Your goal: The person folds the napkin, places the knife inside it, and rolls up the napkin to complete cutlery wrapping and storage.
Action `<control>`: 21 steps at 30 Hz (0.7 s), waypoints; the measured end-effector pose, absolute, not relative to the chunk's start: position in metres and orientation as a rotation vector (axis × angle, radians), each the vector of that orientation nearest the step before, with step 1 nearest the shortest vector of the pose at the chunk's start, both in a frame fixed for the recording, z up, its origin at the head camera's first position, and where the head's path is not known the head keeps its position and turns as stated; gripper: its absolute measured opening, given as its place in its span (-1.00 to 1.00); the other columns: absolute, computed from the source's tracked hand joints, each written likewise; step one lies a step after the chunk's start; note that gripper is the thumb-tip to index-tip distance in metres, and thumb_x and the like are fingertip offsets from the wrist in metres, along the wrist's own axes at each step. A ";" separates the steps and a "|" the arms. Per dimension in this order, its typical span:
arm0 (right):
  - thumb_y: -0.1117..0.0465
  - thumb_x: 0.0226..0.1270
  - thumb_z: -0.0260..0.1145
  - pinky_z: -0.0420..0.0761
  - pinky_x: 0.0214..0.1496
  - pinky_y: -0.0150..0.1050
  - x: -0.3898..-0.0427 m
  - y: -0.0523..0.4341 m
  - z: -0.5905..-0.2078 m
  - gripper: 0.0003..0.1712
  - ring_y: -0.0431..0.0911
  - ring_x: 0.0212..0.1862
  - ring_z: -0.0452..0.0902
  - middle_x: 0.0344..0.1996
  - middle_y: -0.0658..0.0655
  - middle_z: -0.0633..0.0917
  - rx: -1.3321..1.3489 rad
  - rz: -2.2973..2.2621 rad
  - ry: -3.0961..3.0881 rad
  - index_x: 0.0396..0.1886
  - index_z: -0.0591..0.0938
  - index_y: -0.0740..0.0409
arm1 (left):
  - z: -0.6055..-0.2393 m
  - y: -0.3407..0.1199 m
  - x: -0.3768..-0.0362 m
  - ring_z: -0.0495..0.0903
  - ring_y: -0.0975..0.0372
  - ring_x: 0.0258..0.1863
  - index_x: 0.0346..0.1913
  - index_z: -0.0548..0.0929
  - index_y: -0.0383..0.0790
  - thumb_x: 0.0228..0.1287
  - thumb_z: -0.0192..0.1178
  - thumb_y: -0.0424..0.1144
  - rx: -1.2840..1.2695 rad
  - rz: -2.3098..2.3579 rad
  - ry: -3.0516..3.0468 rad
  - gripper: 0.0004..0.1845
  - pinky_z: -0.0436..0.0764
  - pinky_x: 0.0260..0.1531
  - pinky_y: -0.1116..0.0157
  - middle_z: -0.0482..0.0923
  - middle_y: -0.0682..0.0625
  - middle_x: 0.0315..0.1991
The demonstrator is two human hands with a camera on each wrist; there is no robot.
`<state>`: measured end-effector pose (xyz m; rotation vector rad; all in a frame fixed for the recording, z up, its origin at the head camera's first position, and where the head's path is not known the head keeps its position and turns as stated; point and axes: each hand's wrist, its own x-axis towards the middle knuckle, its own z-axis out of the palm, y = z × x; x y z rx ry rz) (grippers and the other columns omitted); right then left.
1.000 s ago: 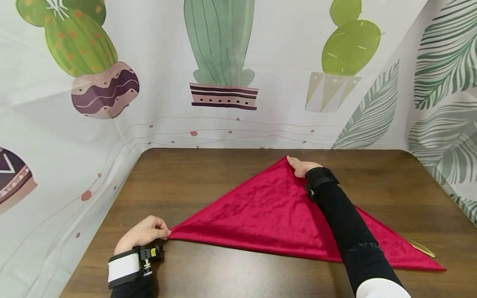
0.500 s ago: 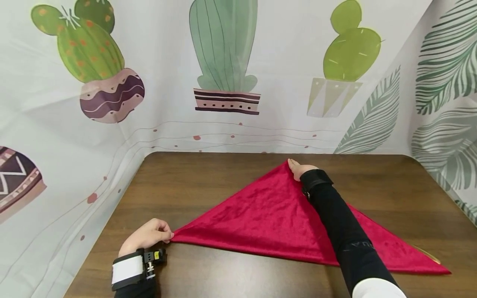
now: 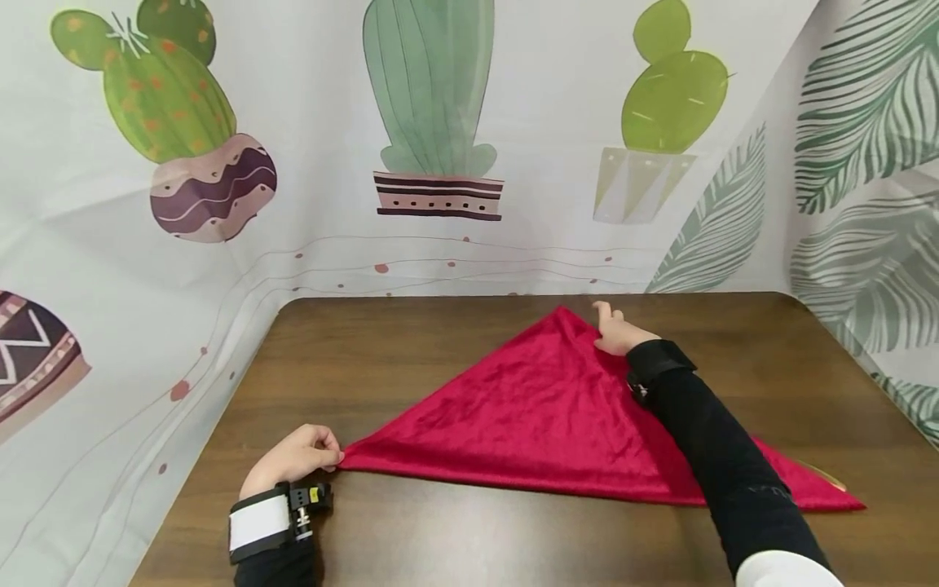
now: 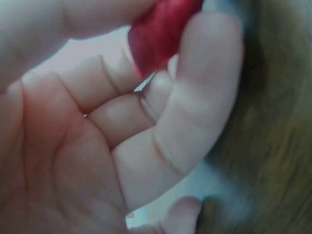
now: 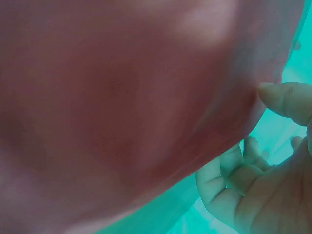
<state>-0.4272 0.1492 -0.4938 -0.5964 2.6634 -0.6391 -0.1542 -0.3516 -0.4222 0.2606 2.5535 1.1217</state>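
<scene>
A red velvety cloth [image 3: 499, 424] lies on the table in a triangle, its peak toward the far edge. At its left corner my left hand [image 3: 293, 458] pinches the cloth between thumb and fingers; a bit of red fabric [image 4: 163, 36] shows there in the left wrist view. My right hand [image 3: 622, 333] is at the sloping right edge just below the peak. One finger stretches forward past the cloth, and the thumb [image 5: 287, 100] touches the fabric's edge in the right wrist view. My right forearm covers part of the cloth's right side.
The brown wooden table [image 3: 396, 346] extends around the cloth. A thin gold strip [image 3: 822, 474] peeks out beside the cloth's right corner. Behind the table hangs a white backdrop [image 3: 315, 147] printed with cacti and leaves.
My right hand has left the peak and moved right and slightly down along the edge. The left hand keeps its pinch on the corner. The view has shifted a little.
</scene>
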 end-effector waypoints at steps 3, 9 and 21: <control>0.06 0.17 0.19 0.41 -0.24 -0.25 -0.432 0.194 -0.523 -0.21 0.03 -0.23 0.45 -0.43 0.33 0.50 -0.764 -0.707 2.713 0.15 -0.12 0.15 | -0.422 -0.349 -0.156 0.44 0.23 -0.58 -0.54 0.50 -0.34 0.04 0.17 -0.30 0.255 1.105 2.564 -0.84 0.40 -0.56 0.37 0.48 0.01 -0.63; 0.19 0.20 0.18 0.40 -0.27 -0.19 -0.361 0.238 -0.480 -0.41 0.00 -0.33 0.48 -0.43 0.27 0.54 -0.726 -0.777 2.610 0.05 0.07 0.29 | -0.422 -0.345 -0.160 0.42 0.24 -0.60 -0.55 0.51 -0.33 0.05 0.20 -0.25 0.270 1.080 2.582 -0.80 0.38 -0.57 0.38 0.48 0.01 -0.64; 0.38 0.15 0.17 0.39 -0.44 -0.31 -0.215 0.300 -0.416 -0.73 -0.26 -0.47 0.41 -0.54 0.01 0.55 -0.600 -0.813 2.680 -0.18 0.40 0.44 | -0.426 -0.348 -0.159 0.37 0.30 -0.63 -0.57 0.52 -0.34 0.07 0.18 -0.27 0.260 1.074 2.568 -0.81 0.34 -0.60 0.39 0.48 0.00 -0.65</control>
